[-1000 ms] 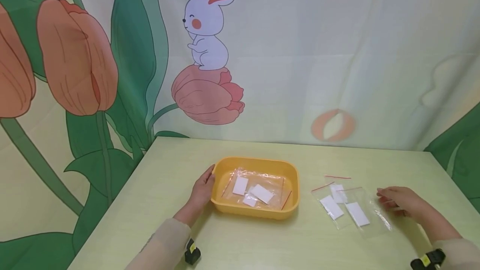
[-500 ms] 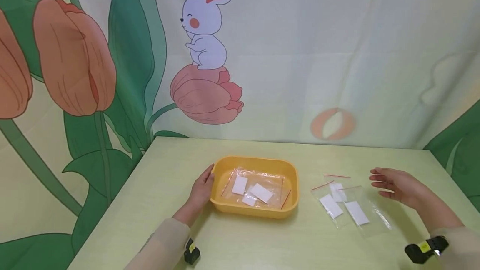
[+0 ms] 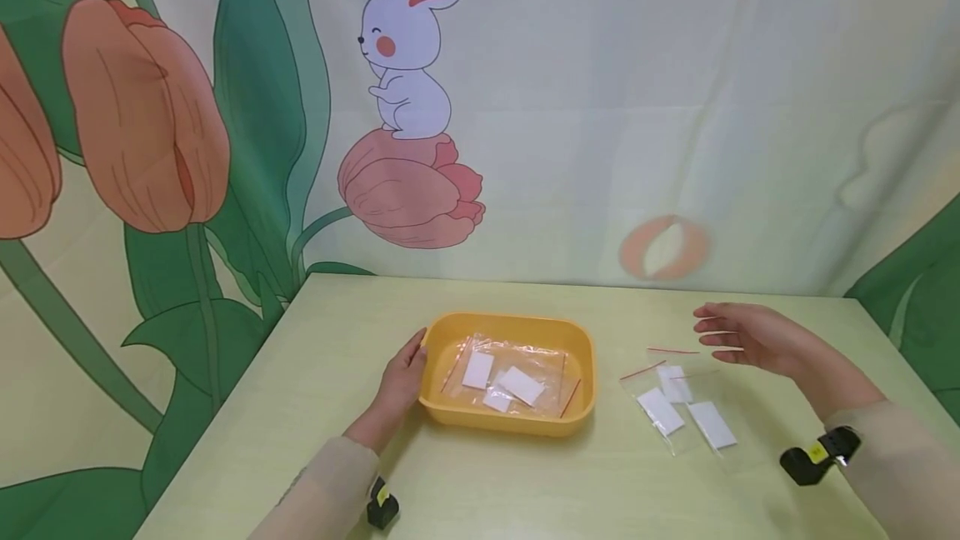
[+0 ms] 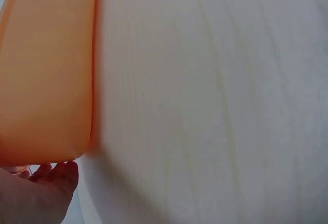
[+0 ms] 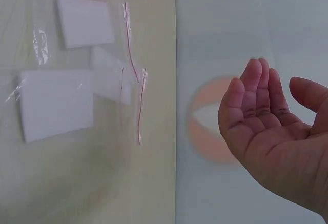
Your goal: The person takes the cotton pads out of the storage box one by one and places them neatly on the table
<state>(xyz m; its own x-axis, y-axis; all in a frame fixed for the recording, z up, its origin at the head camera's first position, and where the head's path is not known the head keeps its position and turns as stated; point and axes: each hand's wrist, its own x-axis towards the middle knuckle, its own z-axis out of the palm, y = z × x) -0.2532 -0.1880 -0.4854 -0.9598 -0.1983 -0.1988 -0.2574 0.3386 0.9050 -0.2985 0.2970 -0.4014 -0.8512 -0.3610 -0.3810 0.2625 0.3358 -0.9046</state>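
My left hand [image 3: 399,382] holds the left end of a yellow plastic basin [image 3: 510,422], with fingers along its outer wall. In the left wrist view the basin's side [image 4: 46,70] looks orange, and the fingers [image 4: 61,178] meet its lower corner. Inside the basin lie several clear zip bags with white cards [image 3: 522,387] in them. To the right, three more red-lipped zip bags lie overlapping on the table, each with a white card [image 3: 712,425]. Above and behind these bags hovers my right hand [image 3: 765,340], holding nothing; its palm [image 5: 271,142] shows, fingers loosely bent.
The pale green tabletop [image 3: 570,490] runs back to a hanging cloth [image 3: 555,148] printed with tulips and a rabbit. A black wrist camera [image 3: 817,457] sits on the right sleeve, another camera [image 3: 382,505] at the left one.
My right hand has risen from beside the rightmost bag and moved back and to the left, over the far side of the bags. The left hand and the basin stay in place.
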